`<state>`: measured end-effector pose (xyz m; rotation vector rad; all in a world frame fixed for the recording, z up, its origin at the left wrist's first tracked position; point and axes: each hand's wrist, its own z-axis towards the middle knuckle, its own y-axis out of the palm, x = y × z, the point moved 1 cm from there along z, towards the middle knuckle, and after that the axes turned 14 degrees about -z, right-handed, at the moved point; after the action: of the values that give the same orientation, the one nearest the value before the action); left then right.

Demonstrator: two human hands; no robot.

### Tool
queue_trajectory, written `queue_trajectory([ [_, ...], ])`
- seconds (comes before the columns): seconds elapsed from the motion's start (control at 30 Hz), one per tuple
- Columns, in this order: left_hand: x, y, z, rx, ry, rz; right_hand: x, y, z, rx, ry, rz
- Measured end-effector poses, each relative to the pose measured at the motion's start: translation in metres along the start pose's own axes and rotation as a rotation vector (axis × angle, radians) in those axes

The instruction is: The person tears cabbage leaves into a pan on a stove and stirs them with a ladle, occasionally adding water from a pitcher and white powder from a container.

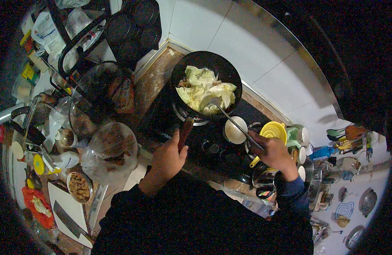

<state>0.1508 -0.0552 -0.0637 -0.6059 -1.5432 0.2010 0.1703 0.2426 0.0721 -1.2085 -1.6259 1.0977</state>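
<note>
A dark wok (206, 59) sits over a burner of the black gas stove (196, 153), with pale green cabbage leaves (200, 76) and a few brown bits inside. My left hand (168, 156) grips the wok's wooden handle (185, 134) from the near side. In my right hand (274, 154) is a long-handled metal ladle (234, 122). Its bowl rests among the leaves at the wok's near right, partly covered by them. Beneath the ladle's shaft a white bowl (234, 130) stands on the stove, close to my right hand.
Right of the stove are a yellow plastic strainer (272, 132) and a glass pot (264, 178). At left, a large knife (68, 220) lies on a white cutting board (60, 204), beside a dish of brown food (79, 188). A tiled wall (256, 47) bounds the stove's back.
</note>
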Motion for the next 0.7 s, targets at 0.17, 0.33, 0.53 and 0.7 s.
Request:
queue_trajectory([
  [0.17,0.003,0.000,-0.001,0.013,-0.001,0.036,-0.024,0.042,0.047,0.250,0.040,0.026],
  [0.33,0.004,-0.001,-0.001,0.025,0.025,0.039,-0.024,0.050,0.069,0.301,0.118,0.116],
  [0.53,-0.003,0.004,-0.001,0.084,0.116,0.033,0.020,0.020,0.035,0.253,0.031,0.505],
  [0.7,0.002,-0.001,-0.001,0.053,0.086,0.043,0.004,0.033,0.094,0.390,0.132,0.399],
])
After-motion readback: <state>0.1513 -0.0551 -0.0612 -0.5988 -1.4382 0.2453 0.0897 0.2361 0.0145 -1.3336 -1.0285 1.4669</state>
